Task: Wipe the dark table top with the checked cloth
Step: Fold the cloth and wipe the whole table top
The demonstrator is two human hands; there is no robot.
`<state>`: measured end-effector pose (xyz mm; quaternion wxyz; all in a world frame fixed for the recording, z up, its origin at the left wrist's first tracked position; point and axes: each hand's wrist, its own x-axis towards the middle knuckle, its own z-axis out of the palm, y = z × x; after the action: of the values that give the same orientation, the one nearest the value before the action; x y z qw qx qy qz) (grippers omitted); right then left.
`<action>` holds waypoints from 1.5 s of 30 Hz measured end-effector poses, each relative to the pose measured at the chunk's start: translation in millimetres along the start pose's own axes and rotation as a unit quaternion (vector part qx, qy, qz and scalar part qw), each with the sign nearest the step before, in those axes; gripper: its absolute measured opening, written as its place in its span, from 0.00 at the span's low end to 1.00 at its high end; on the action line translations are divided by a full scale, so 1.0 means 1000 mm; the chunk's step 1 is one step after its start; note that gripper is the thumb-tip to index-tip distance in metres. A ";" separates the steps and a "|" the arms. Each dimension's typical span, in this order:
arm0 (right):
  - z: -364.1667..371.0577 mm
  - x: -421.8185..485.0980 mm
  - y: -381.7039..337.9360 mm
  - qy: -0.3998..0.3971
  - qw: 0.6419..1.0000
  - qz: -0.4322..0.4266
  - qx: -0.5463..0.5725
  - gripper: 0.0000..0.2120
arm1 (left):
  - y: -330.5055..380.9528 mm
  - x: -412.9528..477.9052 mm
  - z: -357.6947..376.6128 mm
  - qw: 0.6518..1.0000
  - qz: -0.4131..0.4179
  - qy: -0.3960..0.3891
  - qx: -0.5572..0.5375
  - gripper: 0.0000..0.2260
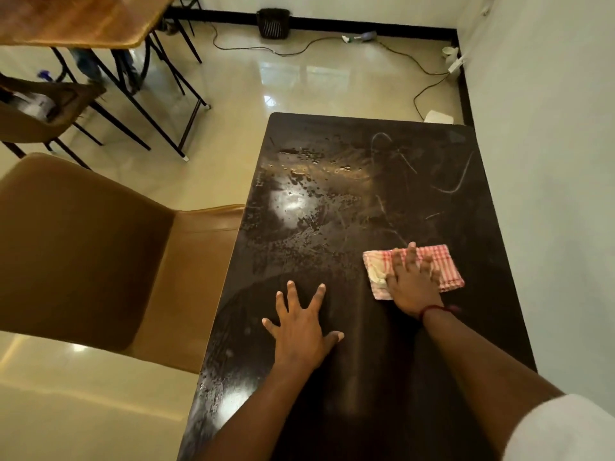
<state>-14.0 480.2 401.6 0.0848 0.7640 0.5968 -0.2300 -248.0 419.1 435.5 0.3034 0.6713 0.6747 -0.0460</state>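
Head view, nearest zone: a white sleeve (562,430) covers the right upper arm at the lower right corner. Both forearms extend forward over the dark counter (366,377).

Left grip (299,331): fully open, fingers spread, palm flat on the bare counter surface. It holds nothing.

Right grip (412,284): open and flat, fingers spread, pressing down on the checked cloth (439,261) without closing around it. A red thread band (432,309) circles the right wrist.

Cloth position: the folded red-and-white checked cloth lies flat on the counter, directly under the right palm and fingers. Its edges project beyond the hand on the left, right and far sides. It sits in the right half of the counter, ahead of and to the right of the left grip, apart from it.

Middle zone: wet streaks and droplets (306,207) cover the counter beyond the cloth. A tan chair (83,257) stands against the counter's left edge.

Far zone: glossy tiled floor (332,81), a trailing cable (422,66), and a black basket (273,23) at the wall.
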 end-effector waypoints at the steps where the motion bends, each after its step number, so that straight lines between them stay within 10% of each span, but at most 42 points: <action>1: 0.002 0.000 -0.010 -0.005 0.999 -0.032 -0.018 0.27 | -0.006 0.001 -0.004 1.000 0.006 0.012 0.001 0.40; 6: 0.011 -0.029 0.020 -0.061 0.978 -0.180 -0.086 0.29 | -0.045 0.007 -0.019 0.998 -0.005 0.057 -0.005 0.36; 14: 0.013 -0.007 -0.055 0.015 1.000 -0.007 0.007 0.27 | -0.095 0.007 -0.020 0.995 -0.044 0.091 -0.003 0.34; 21: 0.020 -0.026 -0.030 -0.072 0.958 -0.256 -0.106 0.39 | -0.111 0.007 -0.029 0.991 -0.052 0.118 -0.017 0.37; 28: 0.019 0.007 -0.105 0.010 1.000 -0.028 -0.006 0.27 | -0.125 0.009 -0.031 0.993 -0.030 0.110 -0.019 0.42; 35: 0.022 -0.015 -0.095 -0.059 0.932 -0.326 -0.148 0.35 | -0.127 0.010 -0.032 0.995 -0.030 0.098 -0.007 0.42; 41: 0.017 0.021 -0.133 0.001 0.998 -0.058 -0.023 0.27 | -0.125 0.010 -0.031 0.993 -0.038 0.108 -0.017 0.42; 45: 0.037 0.000 -0.183 0.001 0.983 -0.172 -0.061 0.28 | -0.125 0.009 -0.033 0.994 -0.036 0.107 -0.009 0.42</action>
<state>-197.3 515.0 395.4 0.0905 0.6438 0.7321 -0.2034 -375.1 431.1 415.1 0.2331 0.6453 0.7272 0.0215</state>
